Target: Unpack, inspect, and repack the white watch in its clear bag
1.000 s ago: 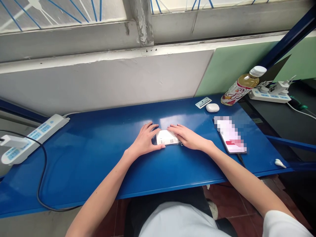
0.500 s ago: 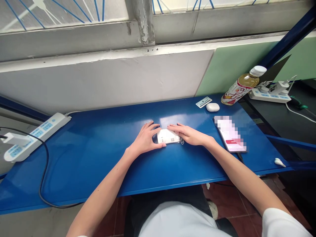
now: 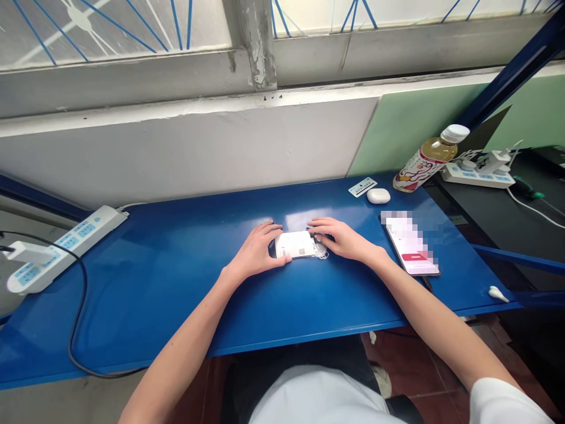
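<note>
A small flat white packet (image 3: 293, 244) with printed marks lies on the blue table between my hands. Clear crinkled plastic (image 3: 321, 250) sticks out at its right end. My left hand (image 3: 258, 247) holds the packet's left end, with the thumb along the near edge and the fingers at the far edge. At the right end, my right hand (image 3: 338, 237) has its fingers bent over the plastic and seems to pinch its upper corner; the exact contact is partly hidden.
Right of my hands lies a phone (image 3: 410, 242) with a cable. Behind it are a white earbud case (image 3: 378, 196), a card (image 3: 362, 186) and a drink bottle (image 3: 424, 162). An earbud (image 3: 498, 293) lies near the right edge. A power strip (image 3: 70, 247) sits at left.
My right hand has drawn back from the packet's top toward its right end, so more of the white face and plastic shows. My left hand still holds the left end.
</note>
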Motion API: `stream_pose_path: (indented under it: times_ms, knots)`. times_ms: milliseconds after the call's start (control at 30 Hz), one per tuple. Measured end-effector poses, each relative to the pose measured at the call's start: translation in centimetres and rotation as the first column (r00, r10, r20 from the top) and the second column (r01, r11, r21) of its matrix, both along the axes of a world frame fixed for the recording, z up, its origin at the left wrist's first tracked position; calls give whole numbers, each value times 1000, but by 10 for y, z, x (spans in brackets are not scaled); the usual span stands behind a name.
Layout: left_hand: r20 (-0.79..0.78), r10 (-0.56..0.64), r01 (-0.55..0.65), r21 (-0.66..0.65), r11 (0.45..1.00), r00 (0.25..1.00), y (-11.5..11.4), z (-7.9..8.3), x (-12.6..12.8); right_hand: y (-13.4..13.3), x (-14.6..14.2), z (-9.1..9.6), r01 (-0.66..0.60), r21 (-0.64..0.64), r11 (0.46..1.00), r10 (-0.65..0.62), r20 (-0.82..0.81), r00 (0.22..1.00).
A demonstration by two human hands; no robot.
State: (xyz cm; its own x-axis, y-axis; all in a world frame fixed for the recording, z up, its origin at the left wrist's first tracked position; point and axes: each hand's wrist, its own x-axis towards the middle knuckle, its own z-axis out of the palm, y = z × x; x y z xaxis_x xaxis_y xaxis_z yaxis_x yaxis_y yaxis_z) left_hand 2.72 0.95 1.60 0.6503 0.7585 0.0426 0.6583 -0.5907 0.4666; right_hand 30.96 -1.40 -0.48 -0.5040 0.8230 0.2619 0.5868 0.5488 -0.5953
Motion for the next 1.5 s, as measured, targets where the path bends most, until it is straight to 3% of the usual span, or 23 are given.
stream_pose_path:
  times_ms: [133,600,967,1300,1500]
  knots:
    - [20,14,-15,35,999,1000,2,-4,-3,2,1,-1,70,163,984,-78,48,996]
    - [-5,-31,31,95,995,1000,3,-14,-5,-4,0,9,31,32,999,-36,168,985]
    - [5,-37,36,100,994,999,3,-14,-6,-3,-8,-4,6,160,987,-26,123,992]
    - [0,-47,47,72,996,999,3,-12,-6,-2,14,19,-40,183,982,5,187,982]
    - [-9,-54,55,48,997,998,3,-12,-6,-1,20,21,8,92,996,-23,165,986]
